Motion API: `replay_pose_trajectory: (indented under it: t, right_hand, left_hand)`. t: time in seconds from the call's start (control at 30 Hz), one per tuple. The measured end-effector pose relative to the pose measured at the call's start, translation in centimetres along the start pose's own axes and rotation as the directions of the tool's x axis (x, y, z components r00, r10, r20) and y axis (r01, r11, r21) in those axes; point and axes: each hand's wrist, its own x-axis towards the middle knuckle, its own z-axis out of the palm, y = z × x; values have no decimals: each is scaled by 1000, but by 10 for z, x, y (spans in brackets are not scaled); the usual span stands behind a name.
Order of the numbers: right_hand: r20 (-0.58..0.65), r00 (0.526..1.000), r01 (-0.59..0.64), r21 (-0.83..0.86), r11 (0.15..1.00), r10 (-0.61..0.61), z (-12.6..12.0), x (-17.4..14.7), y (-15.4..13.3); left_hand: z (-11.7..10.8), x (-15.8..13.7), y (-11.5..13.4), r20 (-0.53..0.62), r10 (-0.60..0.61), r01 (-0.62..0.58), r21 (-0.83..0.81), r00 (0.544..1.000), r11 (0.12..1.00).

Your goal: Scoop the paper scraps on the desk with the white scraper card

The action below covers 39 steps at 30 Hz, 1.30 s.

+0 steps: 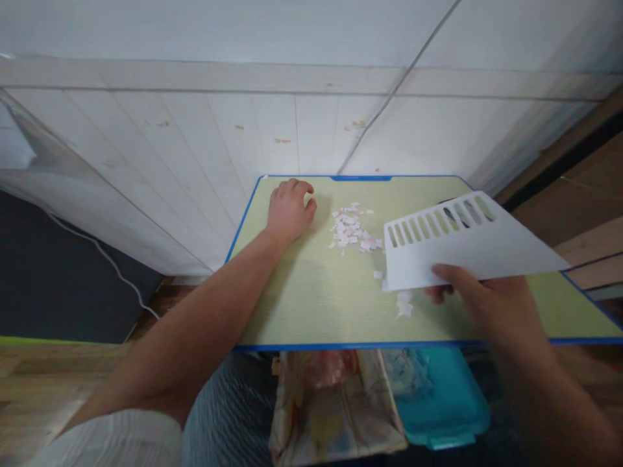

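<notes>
Near the centre of the frame, a loose pile of paper scraps (351, 228) lies on the yellow-green table (311, 295), just right of the left hand (291, 209) and well apart from the right hand (479, 298), up and to its left. The white slotted sheet (438, 259) is right of centre, its left edge just beside the pile. Below its lower left corner is a smaller clump of scraps (403, 305), nearer the right hand.

The left hand, upper centre-left, has its fingers loosely curled and its thumb apart from them, with a moderate gap and nothing between; whether it rests on the table or hovers cannot be told. The right hand, lower right, is closed on the lower edge of the sheet, thumb on the near face, other fingers mostly hidden. The sheet is tilted, with a row of slots along its upper edge; a dark thing shows through some of them, too hidden to identify.

At bottom centre, below the table's blue edge, a patterned box (335, 421) holds something pinkish, blurred. To its right, a teal container (450, 402) has crumpled clear plastic (407, 373) at its left side.
</notes>
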Motion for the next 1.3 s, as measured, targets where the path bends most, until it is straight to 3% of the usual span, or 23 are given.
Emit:
replay_pose_trajectory:
  t: [0.13, 0.23, 0.5, 0.67, 0.8, 1.03, 1.3]
  right_hand:
    - [-32, 997, -65, 158, 985, 71, 27, 5, 2]
    - [-46, 992, -105, 192, 976, 116, 30, 4, 14]
    - [-199, 970, -44, 425, 904, 141, 20, 0, 42]
    - [-198, 974, -20, 418, 908, 113, 26, 13, 49]
    - [-178, 980, -20, 342, 940, 86, 23, 15, 56]
    - [-85, 992, -68, 245, 967, 91, 18, 16, 61]
    - [-143, 984, -50, 336, 940, 103, 10, 11, 63]
  left_hand:
    - [-10, -5, 10, 4, 48, -48, 72, 999, 996]
    - [-22, -17, 17, 3, 42, -42, 113, 999, 993]
    - [-68, -93, 40, 118, -128, 114, 120, 985, 986]
    - [-77, -123, 62, 183, -237, 202, 192, 954, 961]
    - [-83, -130, 75, 185, -305, 259, 239, 934, 936]
    - [-91, -132, 83, 225, -291, 215, 308, 930, 927]
    - [-88, -134, 81, 208, -302, 233, 300, 930, 925]
